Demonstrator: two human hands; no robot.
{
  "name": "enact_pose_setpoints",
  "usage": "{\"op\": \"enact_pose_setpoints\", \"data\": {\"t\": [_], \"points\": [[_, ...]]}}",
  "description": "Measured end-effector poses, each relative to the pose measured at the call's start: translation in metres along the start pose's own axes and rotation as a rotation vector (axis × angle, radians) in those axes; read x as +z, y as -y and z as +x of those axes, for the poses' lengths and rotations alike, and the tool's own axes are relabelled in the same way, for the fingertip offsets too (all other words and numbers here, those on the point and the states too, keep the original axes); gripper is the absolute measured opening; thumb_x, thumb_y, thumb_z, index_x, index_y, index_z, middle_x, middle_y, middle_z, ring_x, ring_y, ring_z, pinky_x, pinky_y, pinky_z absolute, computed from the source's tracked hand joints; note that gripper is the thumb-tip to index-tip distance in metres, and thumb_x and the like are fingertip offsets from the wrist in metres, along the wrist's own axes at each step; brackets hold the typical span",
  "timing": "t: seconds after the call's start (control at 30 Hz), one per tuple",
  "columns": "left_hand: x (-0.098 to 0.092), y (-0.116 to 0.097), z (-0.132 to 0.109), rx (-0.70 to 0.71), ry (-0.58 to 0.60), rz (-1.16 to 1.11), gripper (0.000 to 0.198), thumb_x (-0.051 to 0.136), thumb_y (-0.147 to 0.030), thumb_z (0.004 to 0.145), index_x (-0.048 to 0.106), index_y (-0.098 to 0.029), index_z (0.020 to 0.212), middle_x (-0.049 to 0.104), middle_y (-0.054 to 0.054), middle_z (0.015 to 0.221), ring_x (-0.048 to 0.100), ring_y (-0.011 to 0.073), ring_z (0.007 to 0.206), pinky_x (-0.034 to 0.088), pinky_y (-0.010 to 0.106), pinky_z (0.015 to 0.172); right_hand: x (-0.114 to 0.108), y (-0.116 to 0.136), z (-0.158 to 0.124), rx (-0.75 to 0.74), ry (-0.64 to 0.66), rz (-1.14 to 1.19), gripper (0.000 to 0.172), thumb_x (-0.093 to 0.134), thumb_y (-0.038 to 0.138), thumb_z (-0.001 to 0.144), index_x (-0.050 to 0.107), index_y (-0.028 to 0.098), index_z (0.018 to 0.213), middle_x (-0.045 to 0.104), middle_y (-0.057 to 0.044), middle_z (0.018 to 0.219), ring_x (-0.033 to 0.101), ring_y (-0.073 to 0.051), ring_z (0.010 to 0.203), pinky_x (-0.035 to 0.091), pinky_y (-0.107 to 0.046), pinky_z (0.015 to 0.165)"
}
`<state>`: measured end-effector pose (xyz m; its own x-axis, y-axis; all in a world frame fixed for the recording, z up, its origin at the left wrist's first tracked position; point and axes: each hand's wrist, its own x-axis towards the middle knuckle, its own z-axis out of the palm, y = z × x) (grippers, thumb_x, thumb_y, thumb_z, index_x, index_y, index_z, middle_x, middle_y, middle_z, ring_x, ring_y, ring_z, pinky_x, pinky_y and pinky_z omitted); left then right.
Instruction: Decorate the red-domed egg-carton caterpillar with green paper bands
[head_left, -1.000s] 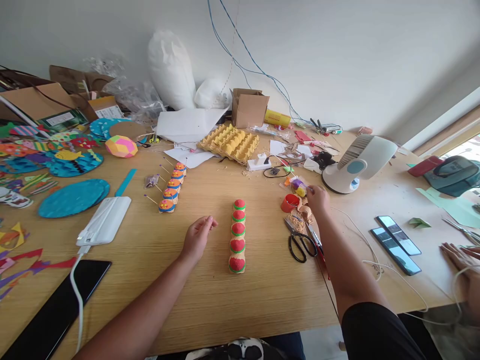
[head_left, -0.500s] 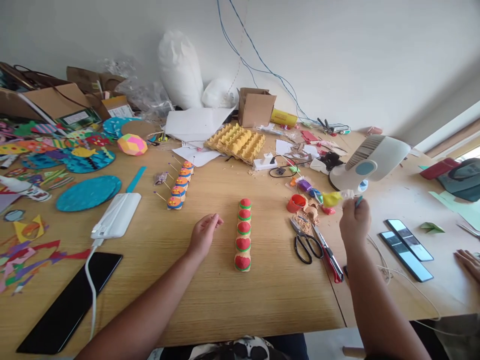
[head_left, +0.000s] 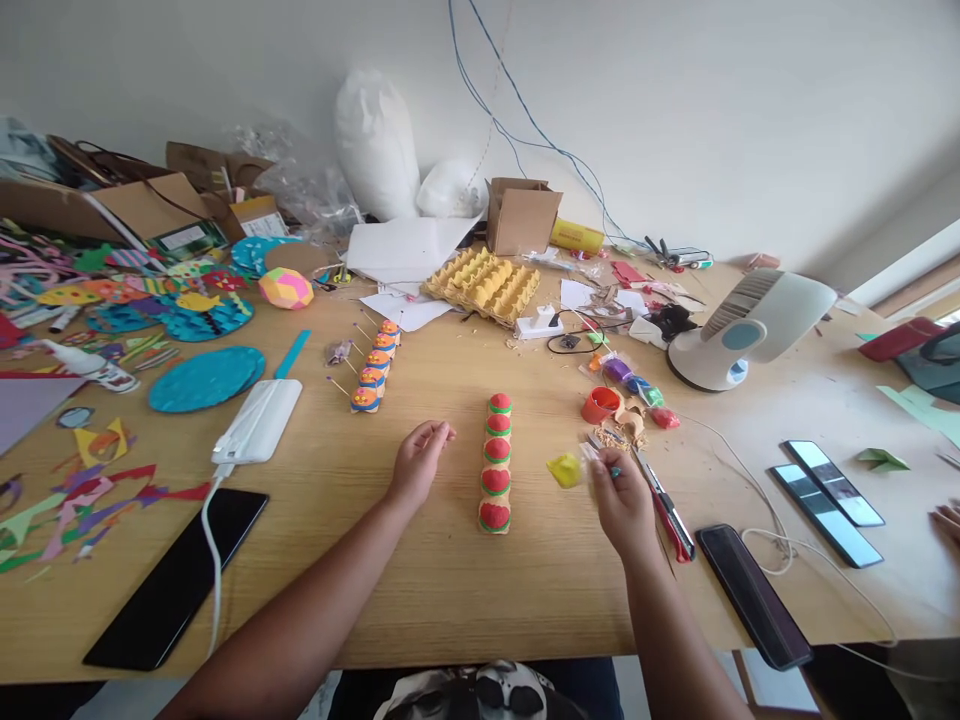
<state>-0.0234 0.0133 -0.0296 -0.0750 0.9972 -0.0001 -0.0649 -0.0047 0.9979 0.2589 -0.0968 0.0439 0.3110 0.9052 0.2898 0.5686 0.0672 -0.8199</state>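
Note:
My right hand (head_left: pixel 624 492) is closed on the clear wrapper of a small packet of yellow clay (head_left: pixel 565 470), held above the table right of centre; something small and teal shows at its fingers. My left hand (head_left: pixel 421 458) is closed in a pinch over the middle of the table, and what is between its fingertips is too small to name. Between the hands lies an egg-carton strip (head_left: pixel 496 450) with red domes ringed in green. A second strip (head_left: pixel 373 375), orange and blue with pins stuck in it, rests farther back on the left.
Right of the red strip are a red cup (head_left: pixel 601 404), a box cutter (head_left: pixel 667 508), wrapped clay packets (head_left: pixel 637 386) and a phone (head_left: pixel 754 596). A fan (head_left: pixel 750 328) stands behind. On the left lie a power bank (head_left: pixel 259 420) and a tablet (head_left: pixel 176 580). Another person's hand (head_left: pixel 946 520) shows far right.
My right hand has moved left and nearer with the yellow packet, away from the fan, and now covers the scissors. The phone on the right has come into view. My left hand stays pinched.

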Motion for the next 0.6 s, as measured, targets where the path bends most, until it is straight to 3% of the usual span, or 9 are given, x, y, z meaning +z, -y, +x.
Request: {"op": "enact_pose_setpoints", "data": {"t": [0.1,0.23,0.43,0.6], "points": [[0.000,0.001,0.000,-0.015,-0.009,-0.002,0.042,0.067,-0.059,0.082,0.071,-0.017,0.082,0.072,0.007,0.085,0.063,0.0184,0.082,0.049,0.028,0.075,0.000,-0.004,0.002,0.019,0.018,0.021,0.031,0.052,0.054,0.095,0.057,0.025,0.087,0.052,0.001,0.065,0.048,-0.018,0.060,0.040,-0.030,0.056],[0.000,0.001,0.000,-0.018,-0.004,-0.002,0.044,0.067,-0.061,0.080,0.070,-0.017,0.080,0.072,0.007,0.083,0.063,0.0189,0.081,0.049,0.029,0.074,-0.020,-0.024,0.010,0.053,-0.033,-0.072,0.029,0.052,0.052,0.094,0.058,0.023,0.090,0.054,0.001,0.069,0.049,-0.018,0.063,0.041,-0.031,0.061],[-0.001,0.002,-0.001,-0.018,0.017,0.002,0.039,0.067,-0.057,0.082,0.071,-0.019,0.081,0.072,0.007,0.084,0.064,0.0197,0.083,0.050,0.029,0.076,-0.072,-0.044,0.037,0.102,-0.262,-0.252,0.027,0.051,0.046,0.093,0.059,0.021,0.089,0.055,0.000,0.070,0.049,-0.018,0.066,0.038,-0.031,0.063],[-0.002,0.002,-0.001,-0.034,0.016,-0.005,0.038,0.067,-0.056,0.083,0.071,-0.019,0.081,0.072,0.007,0.085,0.063,0.0195,0.085,0.049,0.029,0.077,-0.097,-0.054,0.086,0.061,-0.451,-0.455,0.020,0.052,0.038,0.091,0.059,0.020,0.089,0.055,-0.001,0.068,0.049,-0.019,0.065,0.036,-0.033,0.066]]}}
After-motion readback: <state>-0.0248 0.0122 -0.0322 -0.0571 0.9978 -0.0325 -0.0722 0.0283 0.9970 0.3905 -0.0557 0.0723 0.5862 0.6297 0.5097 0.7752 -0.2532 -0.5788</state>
